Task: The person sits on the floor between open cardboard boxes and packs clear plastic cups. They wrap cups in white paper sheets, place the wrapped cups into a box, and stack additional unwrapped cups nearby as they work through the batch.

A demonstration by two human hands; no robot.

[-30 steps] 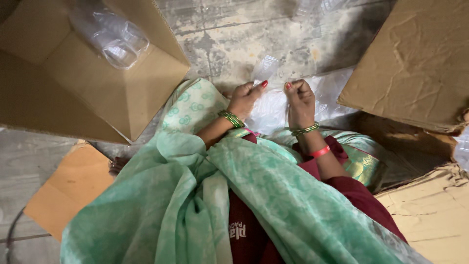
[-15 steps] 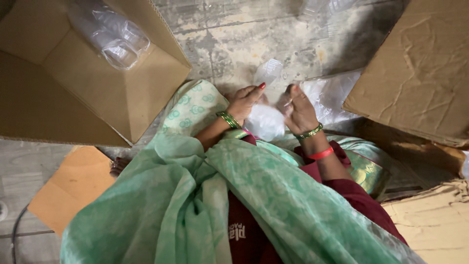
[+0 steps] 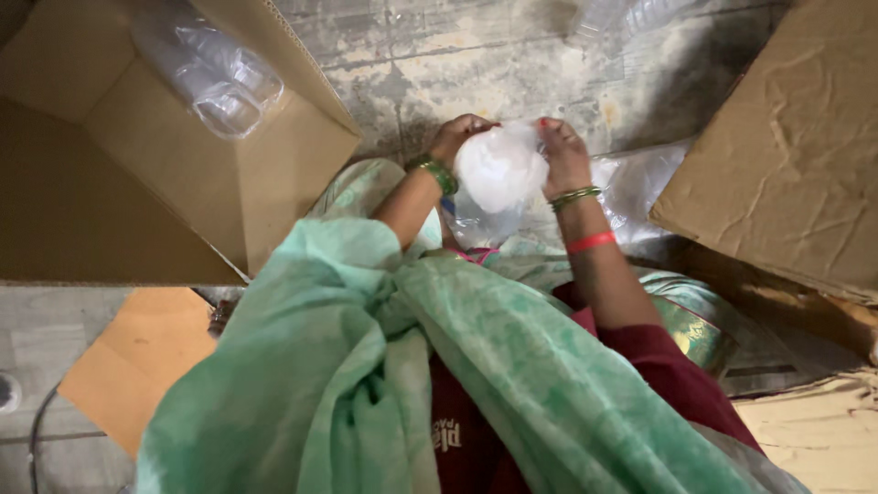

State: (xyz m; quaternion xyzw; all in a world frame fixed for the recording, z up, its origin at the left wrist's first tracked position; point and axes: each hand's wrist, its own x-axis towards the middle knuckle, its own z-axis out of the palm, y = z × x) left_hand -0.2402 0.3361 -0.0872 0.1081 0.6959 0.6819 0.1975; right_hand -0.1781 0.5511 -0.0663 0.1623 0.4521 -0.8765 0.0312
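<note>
— Gripping from both sides, that is how the crumpled clear plastic bag [image 3: 499,167] is being held: it is bunched into a pale ball, raised above the lap, in the middle of the view.

— And the hands?

— The left hand [image 3: 457,135] is closed on the bag's left edge, fingers curled over the top. The right hand [image 3: 562,155] is clamped on the right edge, its red-painted nails just seen at the top. Green bangles [image 3: 437,173] are worn on the left wrist; a thin green bangle and a red band [image 3: 590,242] are seen on the right.

— What is found around it?

— More clear plastic film [image 3: 640,187] is spread on the worn concrete floor [image 3: 476,55] just beyond the right hand. A green patterned shawl [image 3: 384,366] is draped over the lap and shoulders below. An open cardboard box [image 3: 274,174] is stood to the left, with clear plastic bottles [image 3: 215,78] lying inside it. A flattened cardboard sheet [image 3: 786,155] is laid to the right, well apart from the bag.
</note>
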